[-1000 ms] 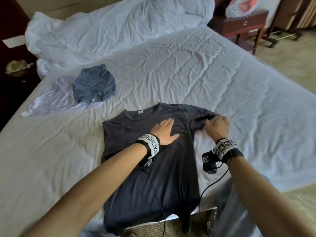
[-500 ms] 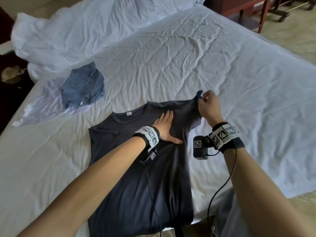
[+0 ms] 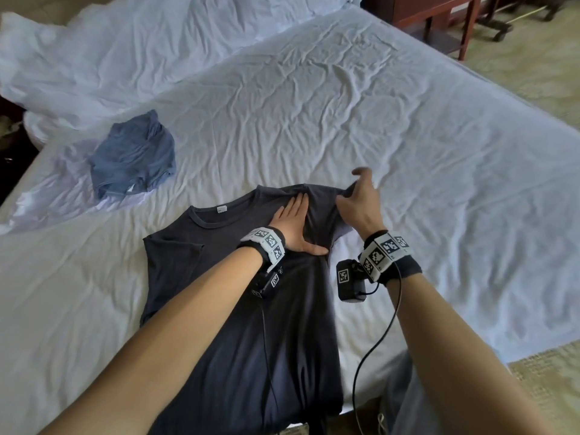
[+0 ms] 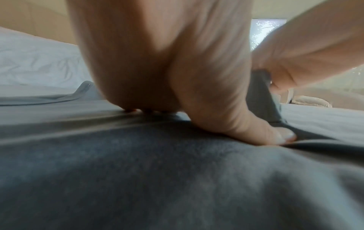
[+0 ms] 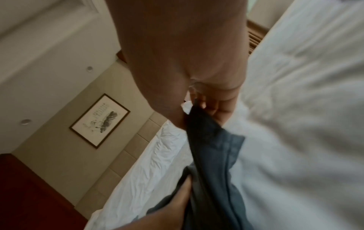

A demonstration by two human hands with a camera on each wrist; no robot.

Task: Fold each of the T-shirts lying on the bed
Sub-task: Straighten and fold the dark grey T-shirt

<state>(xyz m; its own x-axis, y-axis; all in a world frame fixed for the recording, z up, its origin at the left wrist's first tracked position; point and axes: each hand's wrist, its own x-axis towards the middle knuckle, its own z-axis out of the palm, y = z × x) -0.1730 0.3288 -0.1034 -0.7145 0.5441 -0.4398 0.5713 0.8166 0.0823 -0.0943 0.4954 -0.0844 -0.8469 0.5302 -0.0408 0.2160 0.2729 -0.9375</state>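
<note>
The small white neck tag on your dark shirt is too small to read. Your left hand lies flat, fingers straight, pressing the shirt's chest on the bed. Your right hand pinches the shirt's right sleeve, raised off the sheet. A folded blue shirt lies well beyond the collar.

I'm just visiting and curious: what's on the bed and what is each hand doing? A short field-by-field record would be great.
surface: bed with white sheet
garment in work: dark grey T-shirt, spread flat, collar away from the person
left hand: flat, pressing the T-shirt's chest
right hand: pinching the right sleeve, lifted off the sheet
other clothes: blue folded garment on a pale garment
beside bed: wooden nightstand
</note>
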